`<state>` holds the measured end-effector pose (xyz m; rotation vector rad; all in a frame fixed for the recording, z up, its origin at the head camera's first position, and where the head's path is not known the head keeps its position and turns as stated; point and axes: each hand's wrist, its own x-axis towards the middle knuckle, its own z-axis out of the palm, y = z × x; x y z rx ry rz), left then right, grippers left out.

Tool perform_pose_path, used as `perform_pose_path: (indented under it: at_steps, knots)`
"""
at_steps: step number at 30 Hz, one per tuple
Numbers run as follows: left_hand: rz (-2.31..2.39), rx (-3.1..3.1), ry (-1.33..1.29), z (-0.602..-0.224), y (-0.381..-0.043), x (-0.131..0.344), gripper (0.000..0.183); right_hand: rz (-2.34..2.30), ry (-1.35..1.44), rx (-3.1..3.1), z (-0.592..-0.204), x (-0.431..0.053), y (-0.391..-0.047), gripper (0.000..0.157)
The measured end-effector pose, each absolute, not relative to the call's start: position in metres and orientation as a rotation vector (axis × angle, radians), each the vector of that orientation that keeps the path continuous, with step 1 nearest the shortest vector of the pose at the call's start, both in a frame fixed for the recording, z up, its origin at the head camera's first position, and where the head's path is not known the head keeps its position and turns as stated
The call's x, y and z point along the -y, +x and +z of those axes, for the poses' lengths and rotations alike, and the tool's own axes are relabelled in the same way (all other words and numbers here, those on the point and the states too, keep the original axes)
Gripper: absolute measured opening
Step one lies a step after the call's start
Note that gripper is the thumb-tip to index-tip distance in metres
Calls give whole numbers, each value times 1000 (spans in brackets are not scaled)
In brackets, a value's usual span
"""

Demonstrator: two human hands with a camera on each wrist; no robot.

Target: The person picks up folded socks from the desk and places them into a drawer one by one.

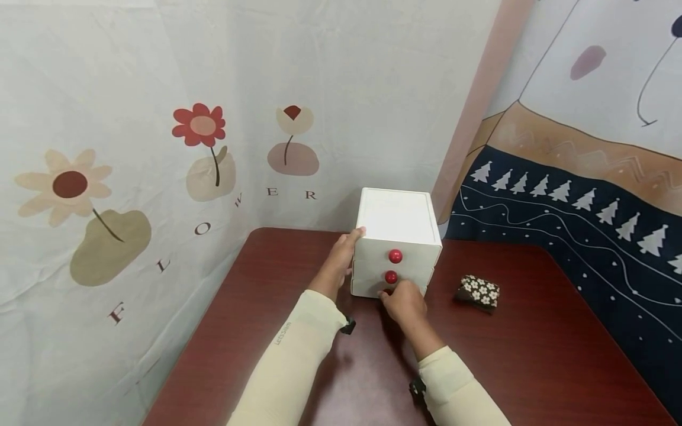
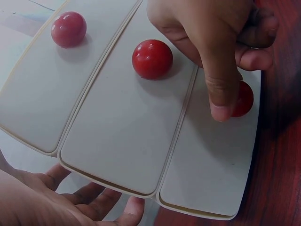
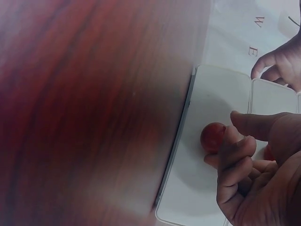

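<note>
A white drawer box (image 1: 396, 236) with three drawers stands at the far middle of the dark red worktop (image 1: 533, 355). The left hand (image 1: 341, 257) rests against the box's left side, fingers relaxed and straight, gripping nothing. The right hand (image 1: 404, 302) pinches the red knob of the bottom drawer (image 2: 243, 99) between thumb and fingers. The two knobs above are untouched. A small flowered pouch (image 1: 478, 291) lies to the right of the box, apart from it.
</note>
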<state>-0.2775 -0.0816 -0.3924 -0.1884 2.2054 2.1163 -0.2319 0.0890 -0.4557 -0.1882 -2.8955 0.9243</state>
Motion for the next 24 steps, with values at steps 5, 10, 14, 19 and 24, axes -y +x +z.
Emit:
perform_pose_path:
  at_steps: [5,10,14,19,24]
  knots:
    - [2113,-2208,-183,-391,-276,82,82,897,-199,2921,-456,-87,-234,39]
    - [2124,-2195,-192,-391,-276,82,79,877,-215,2947,-459,-87,-237,36]
    - [2126,-2190,-192,-391,-276,82,79,867,-225,2952,-459,-87,-237,36]
    - [2119,-2193,-188,-391,-276,82,81,863,-221,2948,-457,-87,-236,36]
    - [2104,-2213,-188,-390,-276,81,82,861,-210,2948,-458,-87,-236,35]
